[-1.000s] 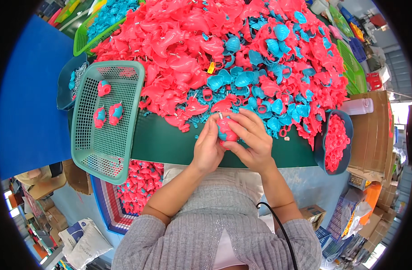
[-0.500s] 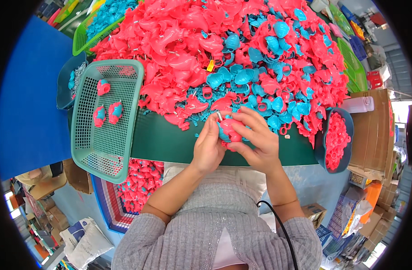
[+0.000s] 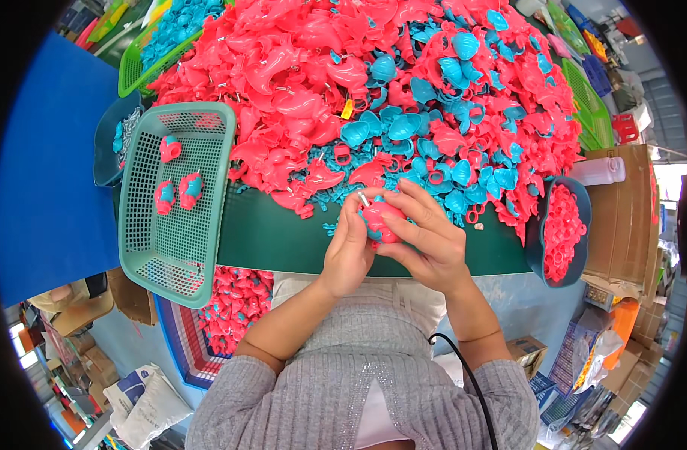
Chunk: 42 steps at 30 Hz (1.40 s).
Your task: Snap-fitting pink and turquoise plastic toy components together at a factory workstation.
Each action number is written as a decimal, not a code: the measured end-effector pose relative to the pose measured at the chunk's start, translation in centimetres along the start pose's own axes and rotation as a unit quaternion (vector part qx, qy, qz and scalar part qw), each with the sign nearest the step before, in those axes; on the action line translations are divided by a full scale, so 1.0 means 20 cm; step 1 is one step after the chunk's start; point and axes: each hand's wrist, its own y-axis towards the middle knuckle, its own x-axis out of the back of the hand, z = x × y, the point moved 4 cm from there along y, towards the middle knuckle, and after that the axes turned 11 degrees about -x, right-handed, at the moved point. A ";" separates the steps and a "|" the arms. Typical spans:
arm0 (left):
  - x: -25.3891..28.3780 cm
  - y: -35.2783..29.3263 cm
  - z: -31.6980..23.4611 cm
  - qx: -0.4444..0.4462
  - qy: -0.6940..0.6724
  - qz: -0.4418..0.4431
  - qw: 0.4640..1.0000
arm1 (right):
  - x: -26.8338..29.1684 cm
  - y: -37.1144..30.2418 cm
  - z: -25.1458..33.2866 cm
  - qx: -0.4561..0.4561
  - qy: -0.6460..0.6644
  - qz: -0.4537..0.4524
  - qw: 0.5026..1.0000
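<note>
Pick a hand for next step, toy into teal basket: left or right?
Likely the left hand: it touches the pink-and-blue toy and is nearer the teal mesh basket than the right hand.

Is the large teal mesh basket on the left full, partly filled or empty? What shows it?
Partly filled: the teal mesh basket holds three pink-and-blue pieces, with bare mesh around them.

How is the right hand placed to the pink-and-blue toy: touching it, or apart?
Touching. The head view shows the fingers of the right hand pressed over the pink-and-blue toy, with no gap.
</note>
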 end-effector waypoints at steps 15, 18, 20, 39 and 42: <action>-0.01 0.02 0.02 0.004 0.019 -0.006 1.000 | 0.01 0.01 -0.02 -0.041 0.016 0.014 0.999; -0.02 0.01 0.01 -0.007 0.070 0.011 0.997 | 0.00 0.01 -0.07 -0.030 0.073 0.060 0.995; -0.02 0.02 -0.01 -0.010 0.127 0.036 0.991 | -0.01 -0.01 -0.09 -0.091 0.128 0.041 0.987; 0.12 0.06 0.07 -0.001 0.098 -0.094 0.991 | -0.15 -0.05 -0.28 -0.354 0.475 -0.062 0.804; 0.13 0.07 0.06 0.028 0.083 -0.121 0.989 | -0.16 -0.04 -0.19 -0.239 0.283 -0.054 0.927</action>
